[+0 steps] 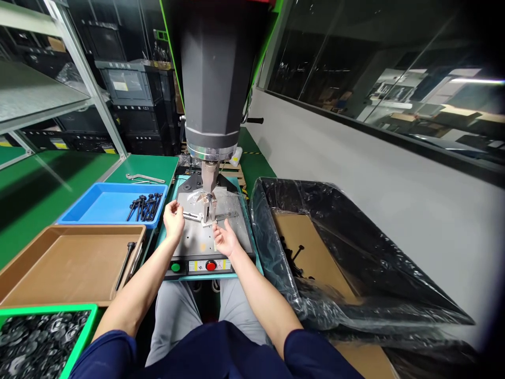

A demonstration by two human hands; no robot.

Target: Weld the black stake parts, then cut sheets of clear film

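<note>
My left hand (pixel 174 218) is at the left side of the machine's metal base plate (pixel 193 239), its fingers curled in towards the thumb. Whatever may be between them cannot be made out. On the right, my right hand (pixel 224 239) is open, palm turned up, fingers apart, just in front of the fixture. Between the two hands stands a small upright metal fixture (pixel 209 208), directly under the machine's spindle (pixel 210 176). A dark part shows at the fixture's top, touching or close to the spindle tip.
At left are a blue tray (pixel 98 217) with black bolt-like parts (pixel 145 207), a brown tray (pixel 79 263) holding one such part (pixel 125 266), and a green bin (pixel 89 331) of black discs. A plastic-lined box (pixel 276 252) stands right. Green (pixel 175 267) and red (pixel 211 265) buttons line the base front.
</note>
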